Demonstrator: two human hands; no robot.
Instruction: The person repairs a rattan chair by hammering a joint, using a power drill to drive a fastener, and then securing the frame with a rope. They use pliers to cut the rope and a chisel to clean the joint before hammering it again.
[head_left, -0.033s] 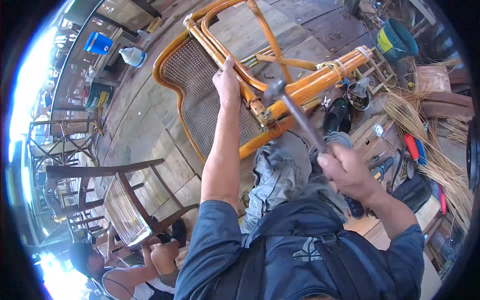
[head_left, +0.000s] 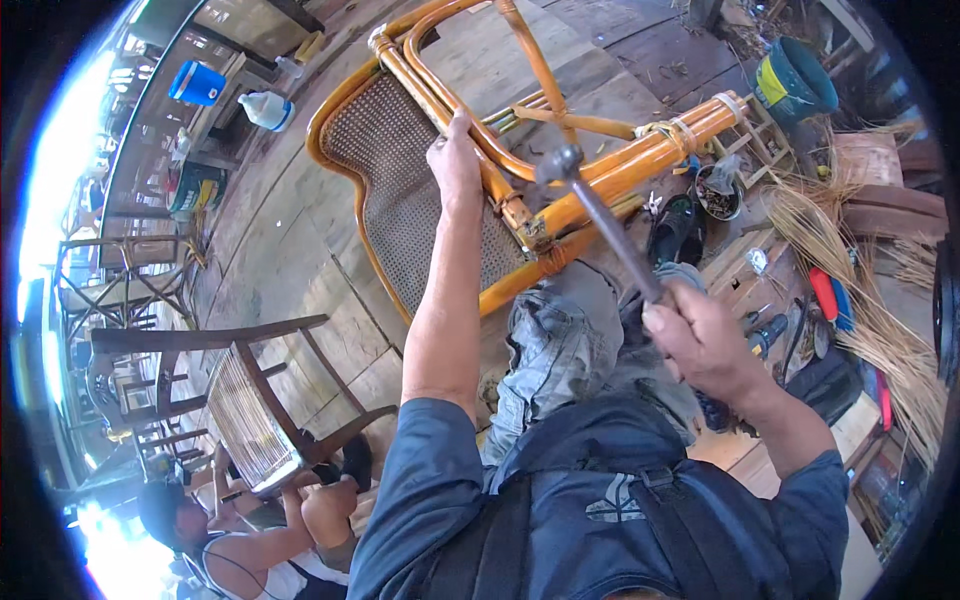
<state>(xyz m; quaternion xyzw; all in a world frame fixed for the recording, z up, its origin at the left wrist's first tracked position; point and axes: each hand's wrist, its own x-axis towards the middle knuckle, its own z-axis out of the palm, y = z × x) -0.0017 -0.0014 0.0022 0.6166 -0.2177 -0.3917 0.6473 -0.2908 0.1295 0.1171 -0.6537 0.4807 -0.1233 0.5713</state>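
Observation:
A rattan chair with glossy orange-brown poles lies tipped over in front of me. Its woven cane panel faces up on the left side. My left hand is wrapped round one of the poles beside that panel. In my right hand is a hammer, gripped by its dark handle. The hammer head shows just above the thick poles, close to the joint where they meet; whether it touches them I cannot tell. Part of the panel is hidden behind my left forearm.
At lower left a person sits by a dark wooden chair with a strung seat. Loose rattan strips, a red-handled tool and a small pail lie to my right. A green bucket stands far right.
The hammer head has shifted slightly up and to the right, with my right hand moving a little. My left hand and the rattan chair stay put.

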